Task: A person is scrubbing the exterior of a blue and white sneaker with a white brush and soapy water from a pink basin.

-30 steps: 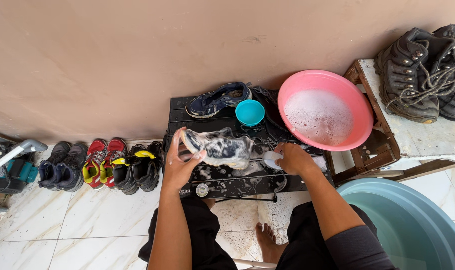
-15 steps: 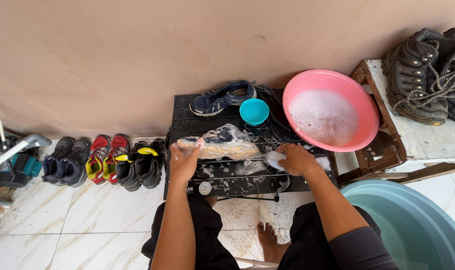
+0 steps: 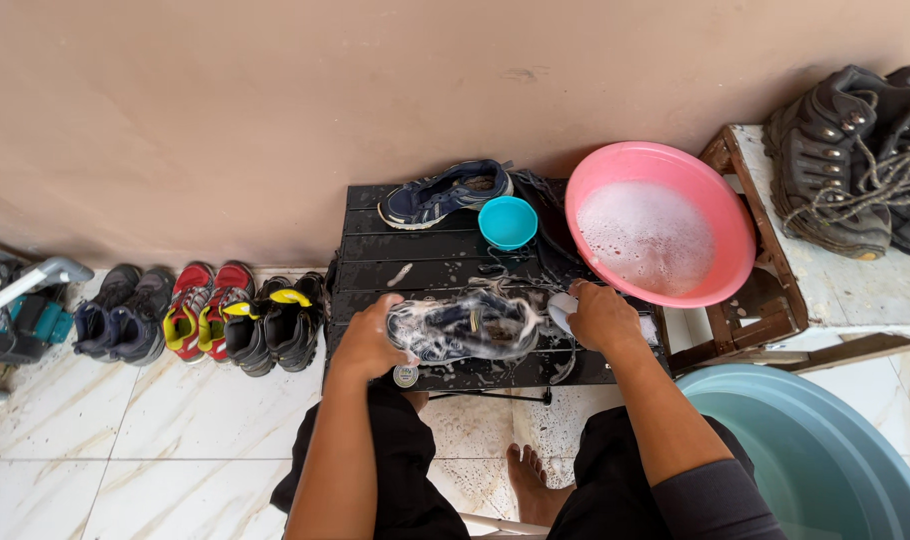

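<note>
Soapy shoe (image 3: 465, 325) on table (image 3: 375, 245), basin (image 3: 660, 222) right.

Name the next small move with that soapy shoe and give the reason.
Probably a brush stroke along the shoe's side. The left hand grips the soapy shoe at one end on the black table, and the right hand holds a white brush right at its other end. Foam covers the shoe, so scrubbing looks unfinished; the pink basin of suds sits close for a dip.
</note>
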